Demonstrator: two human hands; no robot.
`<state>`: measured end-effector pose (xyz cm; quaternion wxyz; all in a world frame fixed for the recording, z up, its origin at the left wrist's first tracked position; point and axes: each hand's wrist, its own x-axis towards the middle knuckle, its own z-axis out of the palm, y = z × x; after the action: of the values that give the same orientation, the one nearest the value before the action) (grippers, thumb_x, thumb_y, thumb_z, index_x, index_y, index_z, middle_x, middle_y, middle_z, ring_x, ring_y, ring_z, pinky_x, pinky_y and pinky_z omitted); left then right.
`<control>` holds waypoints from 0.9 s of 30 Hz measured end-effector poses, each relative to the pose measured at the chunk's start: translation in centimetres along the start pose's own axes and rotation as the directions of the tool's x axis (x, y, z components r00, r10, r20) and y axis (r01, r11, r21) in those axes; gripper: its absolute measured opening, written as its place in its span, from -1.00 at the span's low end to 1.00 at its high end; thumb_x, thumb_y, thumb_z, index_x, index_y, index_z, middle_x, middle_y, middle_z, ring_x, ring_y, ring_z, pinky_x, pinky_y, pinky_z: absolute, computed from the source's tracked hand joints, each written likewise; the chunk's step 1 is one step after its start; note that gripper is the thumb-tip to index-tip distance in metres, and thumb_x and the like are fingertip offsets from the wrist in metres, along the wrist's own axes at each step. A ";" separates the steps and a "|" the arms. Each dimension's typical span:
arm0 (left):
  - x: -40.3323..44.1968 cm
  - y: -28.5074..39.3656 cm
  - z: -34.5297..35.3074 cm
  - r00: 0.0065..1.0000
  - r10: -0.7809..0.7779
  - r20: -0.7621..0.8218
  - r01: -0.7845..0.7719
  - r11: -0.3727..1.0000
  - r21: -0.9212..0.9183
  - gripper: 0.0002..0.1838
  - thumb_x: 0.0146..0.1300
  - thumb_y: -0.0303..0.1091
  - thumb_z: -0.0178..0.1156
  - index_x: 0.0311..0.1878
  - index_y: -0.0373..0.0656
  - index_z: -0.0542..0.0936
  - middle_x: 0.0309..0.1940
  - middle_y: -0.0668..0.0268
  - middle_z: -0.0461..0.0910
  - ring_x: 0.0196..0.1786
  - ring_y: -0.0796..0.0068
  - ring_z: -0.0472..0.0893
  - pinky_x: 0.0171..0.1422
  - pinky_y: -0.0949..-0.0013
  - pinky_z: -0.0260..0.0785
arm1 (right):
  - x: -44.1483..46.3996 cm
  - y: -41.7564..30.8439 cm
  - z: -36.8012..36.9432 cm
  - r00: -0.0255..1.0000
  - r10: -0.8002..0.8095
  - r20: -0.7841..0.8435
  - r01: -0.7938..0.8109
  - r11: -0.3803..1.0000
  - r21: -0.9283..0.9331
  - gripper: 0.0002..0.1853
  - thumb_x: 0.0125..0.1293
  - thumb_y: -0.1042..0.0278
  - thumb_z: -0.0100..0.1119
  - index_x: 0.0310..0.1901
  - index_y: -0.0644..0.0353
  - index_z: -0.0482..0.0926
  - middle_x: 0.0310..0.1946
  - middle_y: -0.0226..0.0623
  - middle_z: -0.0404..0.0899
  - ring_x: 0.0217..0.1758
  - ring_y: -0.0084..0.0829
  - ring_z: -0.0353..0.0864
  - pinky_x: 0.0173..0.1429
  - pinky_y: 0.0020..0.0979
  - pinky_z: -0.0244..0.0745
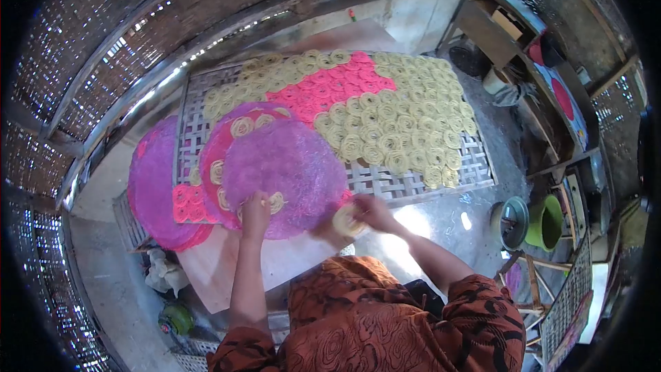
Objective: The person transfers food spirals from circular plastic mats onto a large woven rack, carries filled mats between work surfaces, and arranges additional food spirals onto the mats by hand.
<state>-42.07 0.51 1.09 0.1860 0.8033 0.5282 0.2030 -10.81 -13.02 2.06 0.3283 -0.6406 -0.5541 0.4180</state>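
Observation:
My right hand (pixel 372 213) grips a pale, noodle-like cracker coil (pixel 346 222) just off the lower right edge of a round purple mesh sheet (pixel 286 158). At that sheet's lower left edge is my left hand (pixel 255 210), its fingers closed. Another pale coil (pixel 276 202) lies right beside it; whatever those fingers hold is hidden. Beneath the purple sheet shows a pink round sheet (pixel 211 145) with pale coils on it. Rows of pale coils (pixel 385 124) and a block of bright pink coils (pixel 330 86) cover a woven bamboo rack (pixel 475 158).
More round purple sheets (pixel 162 179) are stacked at the left. A pale board (pixel 213 262) lies under the near side. On the right stand a grey bucket (pixel 511 224), a green basin (pixel 545 224) and wooden shelving (pixel 502 34). A green object (pixel 177 319) sits on the floor.

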 end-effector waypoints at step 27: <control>-10.8 9.2 8.5 0.812 -0.583 0.034 0.398 0.511 -0.762 -0.51 0.12 -0.56 0.22 0.13 -0.19 0.31 -0.08 0.25 0.42 0.00 0.45 0.44 0.13 0.36 0.33 | -7.1 9.1 -13.4 0.741 0.371 -0.560 -0.148 0.903 0.403 -0.79 0.28 0.48 0.14 -0.10 0.38 0.55 -0.32 -0.31 0.63 -0.29 -0.57 0.59 -0.22 -0.51 0.51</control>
<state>-34.41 -13.63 -2.84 0.4829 0.4434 0.6227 0.4271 4.93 -21.03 1.09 0.5335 -0.7492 -0.2388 0.3115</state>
